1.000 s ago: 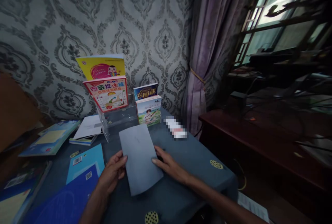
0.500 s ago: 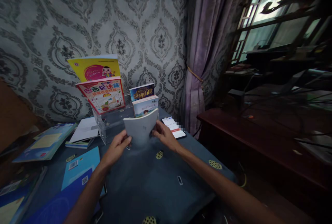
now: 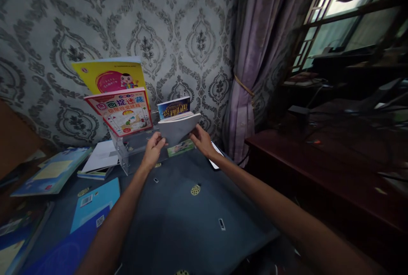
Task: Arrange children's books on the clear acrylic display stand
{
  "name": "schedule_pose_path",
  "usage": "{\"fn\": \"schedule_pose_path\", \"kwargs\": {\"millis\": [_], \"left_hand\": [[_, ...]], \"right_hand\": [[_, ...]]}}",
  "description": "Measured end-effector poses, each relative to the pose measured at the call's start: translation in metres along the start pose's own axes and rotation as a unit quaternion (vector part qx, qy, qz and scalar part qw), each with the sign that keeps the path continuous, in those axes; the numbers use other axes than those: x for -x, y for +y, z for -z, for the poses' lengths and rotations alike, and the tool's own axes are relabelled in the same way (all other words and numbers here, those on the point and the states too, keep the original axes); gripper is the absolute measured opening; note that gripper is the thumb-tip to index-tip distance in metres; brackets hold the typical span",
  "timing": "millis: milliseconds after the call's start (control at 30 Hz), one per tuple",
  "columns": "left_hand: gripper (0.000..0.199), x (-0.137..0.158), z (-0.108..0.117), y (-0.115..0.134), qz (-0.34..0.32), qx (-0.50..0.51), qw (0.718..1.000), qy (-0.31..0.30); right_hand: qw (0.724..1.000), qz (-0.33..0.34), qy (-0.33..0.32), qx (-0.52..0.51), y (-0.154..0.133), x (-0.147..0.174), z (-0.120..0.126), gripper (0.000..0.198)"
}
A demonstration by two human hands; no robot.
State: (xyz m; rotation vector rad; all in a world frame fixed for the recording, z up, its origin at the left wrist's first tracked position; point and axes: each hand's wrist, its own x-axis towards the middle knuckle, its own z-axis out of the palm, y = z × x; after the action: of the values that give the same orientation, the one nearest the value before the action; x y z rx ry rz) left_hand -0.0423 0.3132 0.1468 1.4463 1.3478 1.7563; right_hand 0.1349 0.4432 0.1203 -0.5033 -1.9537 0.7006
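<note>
A curved grey booklet (image 3: 178,129), its sides pinched in the grip of left hand (image 3: 153,149) and right hand (image 3: 203,142), is before small books (image 3: 174,109) in a clear plastic rack (image 3: 124,159). Pineapple-printed blue-grey cloth (image 3: 178,224) covers the table (image 3: 242,232); behind, damask wallpaper (image 3: 200,45) and a gathered purple curtain (image 3: 247,49).

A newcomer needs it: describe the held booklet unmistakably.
Below the damask wallpaper, find the clear book stand on the table. Before its right end, the left hand and right hand hold a booklet. Its plain grey visible side sets it apart from the colourfully printed books behind.
</note>
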Motion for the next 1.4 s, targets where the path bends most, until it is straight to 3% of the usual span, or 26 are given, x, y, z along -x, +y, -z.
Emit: {"fn": "schedule_pose_path", "kwargs": {"millis": [133,400,633,800,1033,1167,1400], "left_hand": [[0.024,-0.003,-0.007,-0.002,-0.007,0.014,1.0,0.004],[0.032,-0.006,-0.014,-0.012,-0.009,0.038,0.999,0.013],[0.019,-0.007,-0.007,-0.017,-0.033,-0.122,0.992,0.026],[0.013,-0.006,-0.003,-0.01,-0.072,-0.341,0.937,0.039],[0.015,0.003,0.001,-0.026,-0.026,-0.38,0.925,0.017],[0.014,0.004,0.0,-0.025,-0.013,-0.411,0.911,0.027],[0.019,0.002,-0.008,-0.007,0.058,-0.588,0.806,-0.022]], "right_hand": [[0.999,-0.009,0.02,-0.025,0.01,-0.003,0.001,0.024],[1.0,-0.006,0.023,-0.015,0.021,-0.008,0.002,0.018],[0.999,-0.037,0.004,0.016,0.034,-0.003,0.004,0.013],[0.999,-0.048,0.005,0.011,0.045,0.0,0.002,0.012],[0.998,-0.059,0.007,-0.017,0.054,0.003,-0.001,0.017],[0.999,-0.052,0.014,-0.005,0.057,0.003,-0.002,0.008],[0.998,-0.029,0.043,0.039,0.058,0.007,-0.003,0.002]]}}
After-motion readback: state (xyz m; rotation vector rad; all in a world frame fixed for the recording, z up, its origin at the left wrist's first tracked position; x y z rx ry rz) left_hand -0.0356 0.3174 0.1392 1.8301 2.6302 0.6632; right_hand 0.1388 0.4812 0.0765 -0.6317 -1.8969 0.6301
